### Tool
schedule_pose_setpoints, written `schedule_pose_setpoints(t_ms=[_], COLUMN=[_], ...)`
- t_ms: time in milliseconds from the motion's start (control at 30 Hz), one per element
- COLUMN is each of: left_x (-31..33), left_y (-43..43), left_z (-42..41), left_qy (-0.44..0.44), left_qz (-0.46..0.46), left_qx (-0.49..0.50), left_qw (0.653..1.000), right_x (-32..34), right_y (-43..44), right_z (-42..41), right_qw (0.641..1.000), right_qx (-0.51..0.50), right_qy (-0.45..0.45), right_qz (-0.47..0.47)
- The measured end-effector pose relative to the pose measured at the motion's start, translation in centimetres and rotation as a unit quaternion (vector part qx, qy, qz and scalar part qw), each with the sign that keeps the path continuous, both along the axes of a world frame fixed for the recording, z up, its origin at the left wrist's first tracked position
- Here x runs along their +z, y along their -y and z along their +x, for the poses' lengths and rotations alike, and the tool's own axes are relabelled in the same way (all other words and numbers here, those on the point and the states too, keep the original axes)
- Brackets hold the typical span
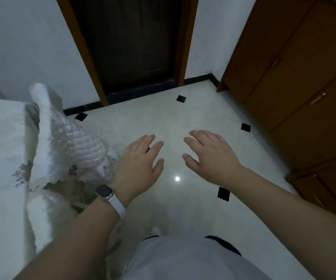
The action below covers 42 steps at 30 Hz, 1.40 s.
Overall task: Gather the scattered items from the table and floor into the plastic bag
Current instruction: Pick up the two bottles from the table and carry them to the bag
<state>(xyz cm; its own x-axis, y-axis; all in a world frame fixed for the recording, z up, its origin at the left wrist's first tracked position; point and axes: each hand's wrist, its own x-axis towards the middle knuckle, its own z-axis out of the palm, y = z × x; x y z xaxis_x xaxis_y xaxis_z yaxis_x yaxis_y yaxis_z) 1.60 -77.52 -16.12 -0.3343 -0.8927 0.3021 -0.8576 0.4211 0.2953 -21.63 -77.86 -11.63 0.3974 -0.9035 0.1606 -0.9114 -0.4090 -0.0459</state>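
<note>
My left hand (141, 161) and my right hand (209, 156) are both stretched out in front of me, palms down, above the pale tiled floor (183, 122). The fingers of each hand are straight and spread, and neither holds anything. A watch with a white strap (110, 199) sits on my left wrist. No plastic bag and no scattered items show in this view.
A bed with a white floral quilt (48, 138) fills the left side, its corner hanging to the floor. A dark doorway (135, 47) lies straight ahead. A brown wooden cabinet (296, 77) lines the right wall. Small black diamond tiles (223, 194) dot the floor.
</note>
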Motion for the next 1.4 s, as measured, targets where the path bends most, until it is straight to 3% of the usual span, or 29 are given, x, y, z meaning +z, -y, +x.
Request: schedule_pose_setpoints(t_ms=[367, 733, 933, 1400], left_x=[0.2, 4.3, 4.5, 2.7], left_y=[17.1, 33.3, 37.7, 52.4], left_z=[-4.2, -8.2, -5.9, 9.6], left_qy=[0.056, 0.121, 0.198, 0.132], left_qz=[0.003, -0.005, 0.020, 0.012], left_qx=[0.006, 0.116, 0.172, 0.271], left_qw=[0.998, 0.986, 0.965, 0.953], right_x=[-2.7, -0.5, 1.0, 2.8], right_y=[16.8, 38.0, 45.0, 63.1], right_z=[-3.8, -7.7, -3.9, 13.4], right_qw=[0.998, 0.989, 0.981, 0.962], right_qx=[0.016, 0.125, 0.163, 0.259], right_qy=[0.060, 0.078, 0.095, -0.010], right_qz=[-0.016, 0.020, 0.043, 0.088])
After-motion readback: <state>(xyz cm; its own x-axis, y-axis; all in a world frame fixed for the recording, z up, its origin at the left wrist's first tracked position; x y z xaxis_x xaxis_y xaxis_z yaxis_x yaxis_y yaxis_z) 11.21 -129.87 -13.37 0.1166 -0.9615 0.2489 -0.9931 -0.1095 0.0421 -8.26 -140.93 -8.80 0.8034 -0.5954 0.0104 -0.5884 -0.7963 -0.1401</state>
